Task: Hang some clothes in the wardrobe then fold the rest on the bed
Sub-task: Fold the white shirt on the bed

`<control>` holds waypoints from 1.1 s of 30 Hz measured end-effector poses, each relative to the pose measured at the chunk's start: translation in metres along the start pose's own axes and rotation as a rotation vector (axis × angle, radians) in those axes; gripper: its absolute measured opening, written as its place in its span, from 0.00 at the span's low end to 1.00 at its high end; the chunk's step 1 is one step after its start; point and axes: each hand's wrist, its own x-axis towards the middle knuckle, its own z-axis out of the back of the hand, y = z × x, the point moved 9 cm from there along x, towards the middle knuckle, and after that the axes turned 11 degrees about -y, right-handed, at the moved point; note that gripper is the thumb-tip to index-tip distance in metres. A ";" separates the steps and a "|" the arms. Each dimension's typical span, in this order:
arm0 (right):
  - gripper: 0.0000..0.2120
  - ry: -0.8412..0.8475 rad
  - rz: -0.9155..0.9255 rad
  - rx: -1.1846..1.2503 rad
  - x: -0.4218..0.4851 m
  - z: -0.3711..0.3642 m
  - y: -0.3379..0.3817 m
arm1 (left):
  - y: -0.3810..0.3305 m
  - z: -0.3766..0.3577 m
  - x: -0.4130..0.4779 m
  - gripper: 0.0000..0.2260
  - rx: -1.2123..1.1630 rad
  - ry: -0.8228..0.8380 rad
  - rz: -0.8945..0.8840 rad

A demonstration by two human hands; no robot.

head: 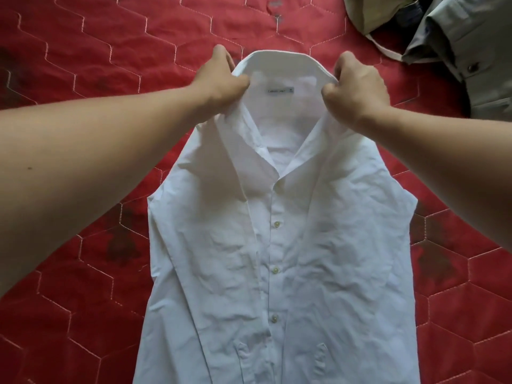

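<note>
A white button-up shirt (pixel 279 259) lies front-up on the red quilted bed cover (pixel 83 65), collar pointing away from me, buttons done up along the middle. Both sleeves seem folded in along the body. My left hand (pixel 220 79) grips the left side of the raised collar, fingers curled round the cloth. On the other side my right hand (pixel 357 87) pinches the right side of the collar. The collar stands up between the two hands, and a small label shows inside it.
A pile of other clothes lies at the far right corner of the bed: a grey-green shirt (pixel 471 51) with a dark button, and a beige garment (pixel 368 12) beside it. Red cover stretches to the left and right of the white shirt.
</note>
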 end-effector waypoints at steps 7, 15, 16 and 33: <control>0.15 0.065 0.153 -0.065 -0.033 0.004 -0.006 | 0.008 0.000 -0.034 0.24 0.322 0.206 -0.287; 0.34 0.439 0.380 -0.209 -0.118 -0.044 -0.053 | 0.095 -0.036 -0.110 0.38 0.654 0.476 -0.509; 0.32 0.487 0.410 -0.268 -0.124 -0.050 -0.062 | 0.104 -0.038 -0.112 0.37 0.681 0.516 -0.504; 0.35 0.395 0.510 -0.401 -0.132 -0.087 -0.045 | 0.094 -0.075 -0.123 0.29 0.771 0.309 -0.686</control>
